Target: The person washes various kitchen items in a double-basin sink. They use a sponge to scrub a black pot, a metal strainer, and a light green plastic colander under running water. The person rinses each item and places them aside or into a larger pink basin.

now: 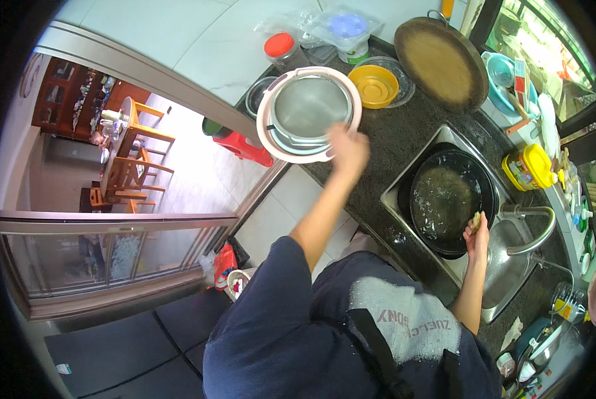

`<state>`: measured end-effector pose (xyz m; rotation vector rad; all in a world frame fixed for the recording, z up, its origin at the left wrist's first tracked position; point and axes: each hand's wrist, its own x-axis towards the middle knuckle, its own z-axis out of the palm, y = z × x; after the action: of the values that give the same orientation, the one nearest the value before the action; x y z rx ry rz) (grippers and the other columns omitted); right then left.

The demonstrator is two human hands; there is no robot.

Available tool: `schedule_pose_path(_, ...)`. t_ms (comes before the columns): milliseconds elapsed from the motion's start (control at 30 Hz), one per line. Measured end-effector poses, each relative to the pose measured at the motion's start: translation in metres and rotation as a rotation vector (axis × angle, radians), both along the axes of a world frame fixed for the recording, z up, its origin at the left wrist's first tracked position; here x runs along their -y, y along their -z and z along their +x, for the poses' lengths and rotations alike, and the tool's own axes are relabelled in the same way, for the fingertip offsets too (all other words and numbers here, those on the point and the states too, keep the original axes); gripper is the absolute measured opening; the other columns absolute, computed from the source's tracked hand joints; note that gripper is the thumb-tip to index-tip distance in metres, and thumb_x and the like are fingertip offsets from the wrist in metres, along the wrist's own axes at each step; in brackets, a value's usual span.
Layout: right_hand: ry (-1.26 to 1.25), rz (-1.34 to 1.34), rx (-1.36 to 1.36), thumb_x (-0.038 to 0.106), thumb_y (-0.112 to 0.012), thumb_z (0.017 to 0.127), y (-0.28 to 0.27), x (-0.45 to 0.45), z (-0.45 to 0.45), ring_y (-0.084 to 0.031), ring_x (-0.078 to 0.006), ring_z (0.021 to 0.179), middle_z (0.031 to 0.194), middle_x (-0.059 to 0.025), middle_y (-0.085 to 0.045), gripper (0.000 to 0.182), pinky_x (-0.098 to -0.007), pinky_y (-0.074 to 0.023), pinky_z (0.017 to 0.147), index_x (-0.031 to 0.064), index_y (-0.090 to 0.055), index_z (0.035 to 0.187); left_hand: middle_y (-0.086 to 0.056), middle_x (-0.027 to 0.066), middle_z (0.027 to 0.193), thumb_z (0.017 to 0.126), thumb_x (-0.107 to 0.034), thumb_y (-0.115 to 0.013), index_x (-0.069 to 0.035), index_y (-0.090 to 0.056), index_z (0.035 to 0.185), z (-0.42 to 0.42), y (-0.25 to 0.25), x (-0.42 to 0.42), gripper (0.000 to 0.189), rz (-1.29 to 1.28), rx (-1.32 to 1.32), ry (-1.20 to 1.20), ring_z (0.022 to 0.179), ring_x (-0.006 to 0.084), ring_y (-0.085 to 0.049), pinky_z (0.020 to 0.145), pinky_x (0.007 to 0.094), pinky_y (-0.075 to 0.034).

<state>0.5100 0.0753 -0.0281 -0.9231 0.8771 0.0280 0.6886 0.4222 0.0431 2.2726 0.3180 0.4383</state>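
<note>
My left hand [350,149], blurred, is at the near right rim of a pale pink basin [268,142] on the counter; whether it grips the rim I cannot tell. Inside that basin sits a round metal sieve or bowl [313,107]. My right hand [477,240] is over the near right edge of a large black basin [488,184], its fingers closed on a small pale yellowish piece [476,222] of unclear kind. Murky water [442,199] with bright reflections fills the black basin, which stands in the steel sink [395,197].
A curved faucet [547,224] reaches over the smaller sink bowl [502,249]. Behind stand a yellow bowl [373,86], a red-lidded jar [283,50] and a large round pan [440,65] leaning on the wall. A yellow jug [527,167] is on the window ledge.
</note>
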Motion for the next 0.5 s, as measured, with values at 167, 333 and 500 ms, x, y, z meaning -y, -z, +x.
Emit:
schedule_pose_path(167,-0.012,-0.3,-0.097,0.034,-0.045,0.088,0.036,-0.007,-0.011,-0.033,-0.0084,0.036,0.051,0.0015,-0.038,0.027,-0.0237,-0.0241,0.03,0.013,-0.042,0.071,-0.052,0.0266,0.1,0.065,-0.018,-0.068,0.01,-0.037,0.104,0.053,0.026,-0.166,0.057,0.302,-0.132,-0.493,0.094,0.0392,-0.051,0.082,0.0417,-0.041)
schedule_pose_path(333,0.002,-0.402,-0.062,0.024,-0.04,0.087,0.03,-0.016,-0.013,-0.033,-0.009,0.036,0.051,0.0016,-0.039,0.02,-0.0236,-0.0266,0.031,0.0118,-0.043,0.071,-0.061,0.0254,0.086,0.066,-0.021,-0.066,0.009,-0.061,0.081,0.07,0.02,-0.207,0.034,0.104,-0.455,-0.314,0.084,0.0359,-0.06,0.077,0.0402,-0.046)
schedule_pose_path(500,-0.119,-0.512,0.001,0.015,-0.038,0.088,-0.011,-0.025,-0.019,-0.036,-0.0055,0.042,0.06,0.0028,-0.043,0.012,-0.0204,-0.0285,0.035,0.0096,-0.049,0.088,-0.06,0.0273,0.085,0.068,-0.016,-0.063,0.007,-0.058,0.084,0.077,0.029,-0.205,0.029,0.268,-0.298,-0.259,0.083,0.0381,-0.059,0.076,0.0406,-0.047)
